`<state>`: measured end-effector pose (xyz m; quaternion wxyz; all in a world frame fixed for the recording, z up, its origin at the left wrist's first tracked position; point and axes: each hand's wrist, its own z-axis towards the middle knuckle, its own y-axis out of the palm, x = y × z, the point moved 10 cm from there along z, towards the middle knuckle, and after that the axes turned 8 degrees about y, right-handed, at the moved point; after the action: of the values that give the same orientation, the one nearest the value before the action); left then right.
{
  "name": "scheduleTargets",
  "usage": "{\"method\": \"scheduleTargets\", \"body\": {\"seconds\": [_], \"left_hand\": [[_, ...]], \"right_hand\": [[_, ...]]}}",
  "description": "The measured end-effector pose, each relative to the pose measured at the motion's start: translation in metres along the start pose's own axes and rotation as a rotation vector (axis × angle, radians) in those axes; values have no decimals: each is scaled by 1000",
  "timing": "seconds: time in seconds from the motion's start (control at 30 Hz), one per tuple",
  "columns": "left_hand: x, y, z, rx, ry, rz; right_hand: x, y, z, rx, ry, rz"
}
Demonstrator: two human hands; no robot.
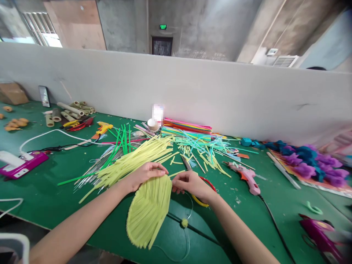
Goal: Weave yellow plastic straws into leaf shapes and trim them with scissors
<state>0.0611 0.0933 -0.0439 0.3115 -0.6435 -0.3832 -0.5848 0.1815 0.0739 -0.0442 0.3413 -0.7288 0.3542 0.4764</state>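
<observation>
The leaf-shaped piece (148, 216) is held by the left hand (145, 175); any grip by the right hand (192, 185) cannot be told. Its strips (162, 196) could be skewed by uneven pressure.

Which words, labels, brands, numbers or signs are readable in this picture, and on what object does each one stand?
"EXIT": on the green sign on the grey wall; the characters above it are too small.
Pale writing on that wall: too faint.
Phone screen: too small.
Pixelated patch: unreadable.
</observation>
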Motion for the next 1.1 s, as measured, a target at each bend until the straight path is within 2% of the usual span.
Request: {"method": "scheduleTargets", "body": {"seconds": [0.67, 0.8, 0.93, 1.03, 1.1], "left_hand": [[-4, -2, 3, -19, 11, 17], [-3, -2, 3, -11, 8, 22], [-3, -4, 3, 6, 10, 46], [-4, -2, 2, -18, 0, 70], [-7, 0, 0, -46, -35, 61]], "right_hand": [[-2, 4, 0, 22, -43, 63], [1, 2, 3, 78, -58, 20], [0, -2, 2, 194, -109, -93], [-6, -8, -2, 305, -154, -162], [-5, -9, -2, 319, -136, -138]]}}
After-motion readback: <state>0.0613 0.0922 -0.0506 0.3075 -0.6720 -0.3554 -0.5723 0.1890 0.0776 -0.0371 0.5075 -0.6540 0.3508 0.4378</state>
